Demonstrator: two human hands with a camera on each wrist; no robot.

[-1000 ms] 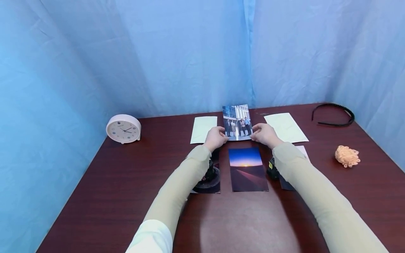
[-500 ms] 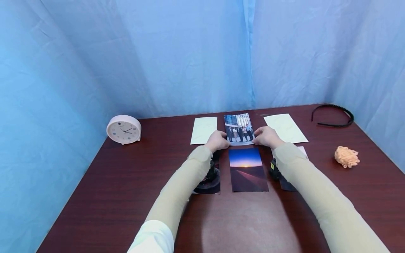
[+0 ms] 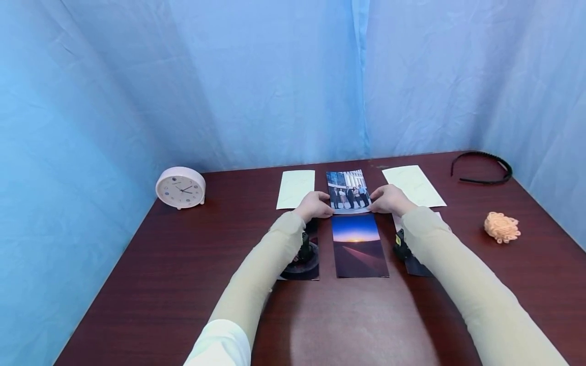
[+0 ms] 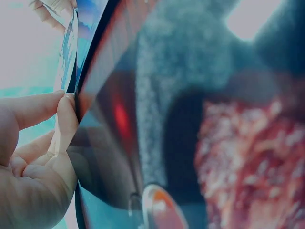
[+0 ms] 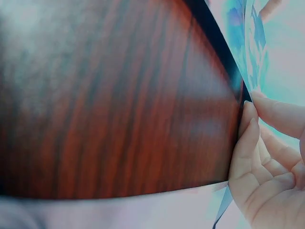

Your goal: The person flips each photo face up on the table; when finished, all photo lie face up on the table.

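Observation:
A photo print of a group of people before a building [image 3: 349,192] lies between both hands at the back of the table. My left hand [image 3: 313,205] pinches its near left corner between thumb and fingers; the left wrist view shows this hand [image 4: 35,162] at the print's thin edge. Opposite, my right hand [image 3: 391,200] pinches the near right corner, and in the right wrist view thumb and fingertips of the hand [image 5: 269,162] meet on that edge. A sunset photo [image 3: 359,251] lies just in front of the group photo, the two edges close together.
White sheets lie left [image 3: 295,189] and right [image 3: 414,185] of the group photo. Forearms partly cover a dark photo [image 3: 308,273] and another print [image 3: 417,267]. A white clock [image 3: 180,188] stands left; a black headband [image 3: 485,181] and a peach looped ball [image 3: 502,227] lie right.
Both hands have drawn the group photo toward me and slightly right, lowering it close to the sunset photo's far edge. The other things have stayed put.

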